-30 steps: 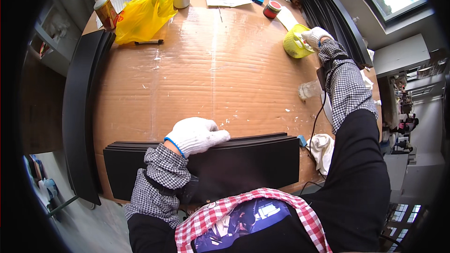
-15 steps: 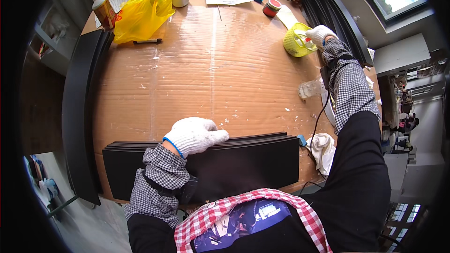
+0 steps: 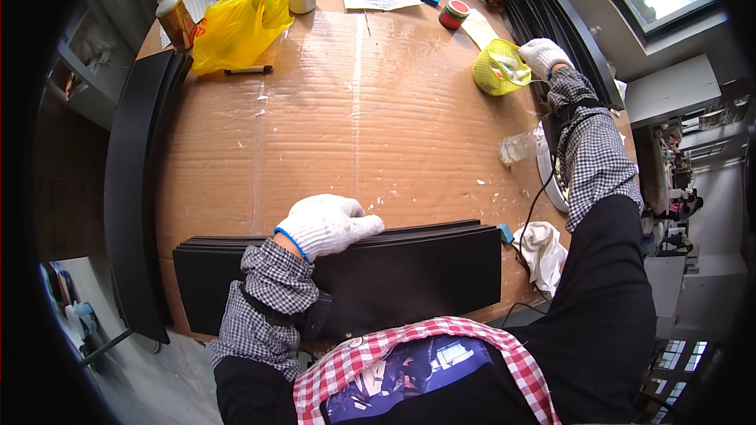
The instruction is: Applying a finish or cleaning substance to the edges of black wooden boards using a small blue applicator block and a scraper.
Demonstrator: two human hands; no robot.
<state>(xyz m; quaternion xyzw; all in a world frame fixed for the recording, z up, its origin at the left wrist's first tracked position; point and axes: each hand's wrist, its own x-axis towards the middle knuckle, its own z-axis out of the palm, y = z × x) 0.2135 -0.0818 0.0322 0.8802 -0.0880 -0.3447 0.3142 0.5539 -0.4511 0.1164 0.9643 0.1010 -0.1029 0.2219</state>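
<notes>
Right hand draws to the basket's rim; left hand stays on the panels

The right hand [image 3: 545, 57], in a white knit glove, has shifted outward from over the yellow basket [image 3: 487, 79] to its right rim, so more of the white items [image 3: 513, 72] inside show. For the work in hand, this probably means the reach into the basket is ending. Its fingers are curled together at the rim; whether they grip the rim, an item or nothing, I cannot tell.

The left hand [image 3: 327, 224], gloved alike, has not moved. It rests on the upper edges of the stacked black panels [image 3: 417, 271], which stand at the near edge of the worktop [image 3: 315, 134], against the person's front. Its fingers lie close together, bent over the edges; whether they pinch any panel is hidden.
</notes>
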